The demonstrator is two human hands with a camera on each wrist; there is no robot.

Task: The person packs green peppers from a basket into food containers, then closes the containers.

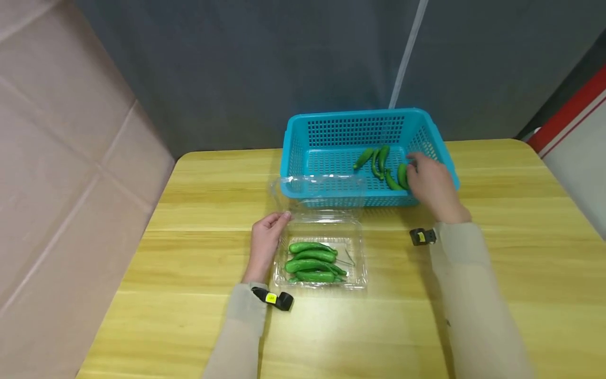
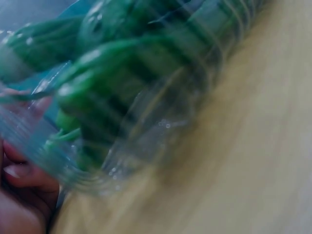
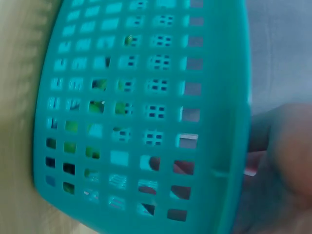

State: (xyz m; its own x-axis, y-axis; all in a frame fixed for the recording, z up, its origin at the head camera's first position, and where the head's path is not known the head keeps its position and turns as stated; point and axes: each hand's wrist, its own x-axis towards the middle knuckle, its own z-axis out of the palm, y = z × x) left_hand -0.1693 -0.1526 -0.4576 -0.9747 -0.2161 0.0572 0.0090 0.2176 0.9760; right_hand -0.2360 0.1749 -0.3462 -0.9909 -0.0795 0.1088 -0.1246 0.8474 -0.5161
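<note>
My left hand (image 1: 266,243) pinches the left edge of a clear plastic clamshell box (image 1: 356,231) near its hinge, and the lid stands raised against the basket. Several green peppers (image 1: 312,265) lie side by side in the box; the left wrist view shows them blurred through its wall. Over the front rim of a blue plastic basket (image 1: 295,152) reaches my right hand (image 1: 434,184), its fingers beside a green pepper (image 1: 402,176) that it partly covers. Whether they grip that pepper cannot be seen. More green peppers (image 1: 382,158) lie in the basket's right half.
Box and basket stand on a light wooden table (image 1: 189,263), the basket at its back edge. A dark grey panel (image 1: 227,79) rises behind, and a pale tiled wall (image 1: 71,158) is on the left. A thin loose stem (image 1: 349,257) lies in the box.
</note>
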